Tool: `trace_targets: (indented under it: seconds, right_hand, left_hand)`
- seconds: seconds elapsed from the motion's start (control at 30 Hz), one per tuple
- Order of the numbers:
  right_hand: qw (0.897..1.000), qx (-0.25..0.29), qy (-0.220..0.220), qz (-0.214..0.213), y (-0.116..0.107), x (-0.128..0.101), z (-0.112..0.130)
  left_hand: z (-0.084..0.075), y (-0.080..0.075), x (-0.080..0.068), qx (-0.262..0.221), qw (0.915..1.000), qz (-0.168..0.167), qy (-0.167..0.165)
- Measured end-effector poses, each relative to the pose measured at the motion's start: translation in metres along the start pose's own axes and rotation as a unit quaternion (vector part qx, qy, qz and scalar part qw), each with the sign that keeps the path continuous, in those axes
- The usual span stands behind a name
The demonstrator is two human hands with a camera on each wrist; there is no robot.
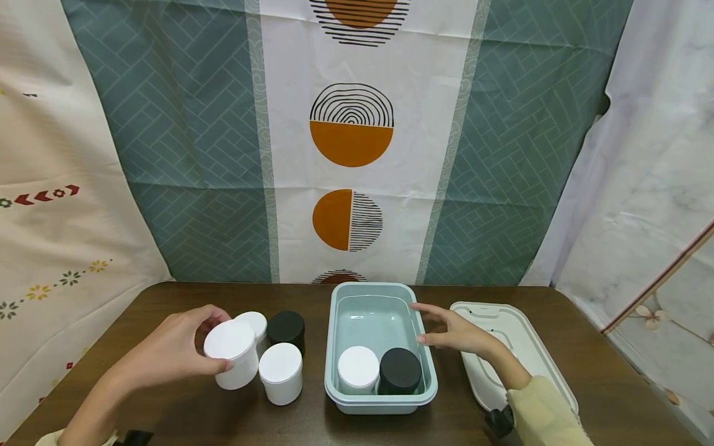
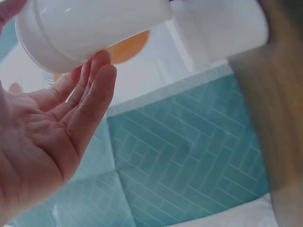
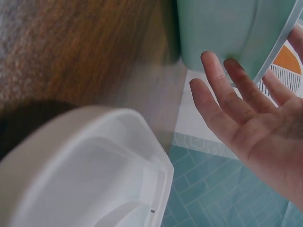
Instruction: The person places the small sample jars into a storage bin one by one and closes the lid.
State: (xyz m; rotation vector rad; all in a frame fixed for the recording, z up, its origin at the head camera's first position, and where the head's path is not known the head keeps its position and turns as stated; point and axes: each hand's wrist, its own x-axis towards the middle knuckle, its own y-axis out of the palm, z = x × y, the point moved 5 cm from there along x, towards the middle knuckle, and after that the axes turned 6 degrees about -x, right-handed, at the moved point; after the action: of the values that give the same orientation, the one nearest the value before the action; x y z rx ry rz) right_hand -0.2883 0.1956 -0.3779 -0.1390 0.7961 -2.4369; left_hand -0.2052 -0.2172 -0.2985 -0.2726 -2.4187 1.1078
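Head view | left hand [image 1: 173,347] grips white jar [image 1: 233,353] | right hand [image 1: 454,331] open beside bin [image 1: 379,406]

Place: looked like a staged recording corner in a room, not a working kitchen or shop.
Backdrop: a patterned teal and white curtain [image 1: 351,142] hung behind, with other printed cloths [image 1: 61,186] draped at both sides.
Furniture: one dark wooden tabletop [image 1: 184,409] carried plain plastic tubs and jars.

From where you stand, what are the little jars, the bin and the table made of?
White jar in the left hand: probably plastic, smooth with a soft sheen. Teal bin: likely molded plastic, with rounded glossy walls. Table: dark wood or wood-look laminate, with visible grain.
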Motion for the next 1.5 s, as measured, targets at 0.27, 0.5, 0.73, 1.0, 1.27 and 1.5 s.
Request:
trace_targets:
  seconds: [0.27, 0.5, 0.73, 1.0, 1.27, 1.5]
  right_hand:
    - [1.000, 0.000, 0.003, 0.000, 0.000, 0.000, -0.001]
    - [1.000, 0.001, 0.003, -0.002, 0.000, 0.000, -0.001]
    - [1.000, 0.005, 0.002, 0.000, 0.000, 0.001, -0.001]
    - [1.000, 0.006, 0.003, -0.002, -0.001, 0.001, -0.004]
    - [1.000, 0.005, 0.004, -0.001, -0.002, 0.000, -0.001]
    - [1.000, -0.001, -0.010, 0.007, -0.001, 0.000, 0.000]
  left_hand:
    - [-0.027, -0.005, 0.019, 0.001, 0.9989, -0.045, 0.016]
    - [-0.048, 0.011, 0.044, -0.054, 0.9975, -0.045, 0.007]
    - [-0.069, 0.036, 0.067, -0.066, 0.9963, -0.047, 0.029]
    - [-0.091, 0.082, 0.094, -0.100, 0.9933, -0.025, 0.051]
    - [-0.100, 0.123, 0.112, -0.087, 0.9956, 0.017, 0.032]
    - [-0.100, 0.150, 0.116, -0.089, 0.9949, 0.042, 0.023]
